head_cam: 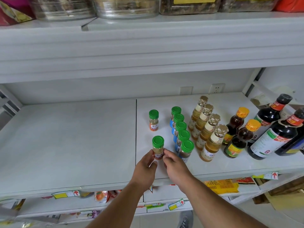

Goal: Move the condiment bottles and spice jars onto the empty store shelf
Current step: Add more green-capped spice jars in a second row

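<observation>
Green-capped clear spice jar (158,148), near the white shelf's (69,145) front edge, sits pinched between your left hand (145,168) and right hand (175,167); release it next.

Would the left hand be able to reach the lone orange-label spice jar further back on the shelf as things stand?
Probably yes, once freed. The left hand now holds the near spice jar together with the right hand. The lone jar stands straight behind, bare shelf around it, nothing between.
</observation>
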A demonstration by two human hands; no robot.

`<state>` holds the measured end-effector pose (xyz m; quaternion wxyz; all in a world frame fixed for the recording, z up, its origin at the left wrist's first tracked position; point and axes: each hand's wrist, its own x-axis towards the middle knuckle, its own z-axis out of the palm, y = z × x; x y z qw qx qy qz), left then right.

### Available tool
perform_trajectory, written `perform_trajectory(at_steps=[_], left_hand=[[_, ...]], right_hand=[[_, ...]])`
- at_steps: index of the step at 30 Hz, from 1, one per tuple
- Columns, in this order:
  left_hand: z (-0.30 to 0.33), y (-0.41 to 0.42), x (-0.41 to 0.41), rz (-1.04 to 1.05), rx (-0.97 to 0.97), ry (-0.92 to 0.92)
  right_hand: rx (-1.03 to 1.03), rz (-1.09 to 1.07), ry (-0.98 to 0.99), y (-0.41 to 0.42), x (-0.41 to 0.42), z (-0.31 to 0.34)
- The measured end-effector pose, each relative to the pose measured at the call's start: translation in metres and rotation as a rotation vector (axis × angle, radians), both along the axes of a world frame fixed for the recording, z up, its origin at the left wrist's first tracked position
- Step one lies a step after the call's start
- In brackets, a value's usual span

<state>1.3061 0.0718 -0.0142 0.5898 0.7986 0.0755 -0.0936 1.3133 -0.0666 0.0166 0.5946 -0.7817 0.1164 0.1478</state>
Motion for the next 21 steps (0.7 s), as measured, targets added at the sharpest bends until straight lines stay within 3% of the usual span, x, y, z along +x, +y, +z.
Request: perform_trajectory(at_steps=[21], left_hand=[[-0.013, 0.007, 0.085, -0.034, 0.035, -0.053]], right_hand=[[0.006, -0.031, -0.107, 0.019, 0.072, 0.001]])
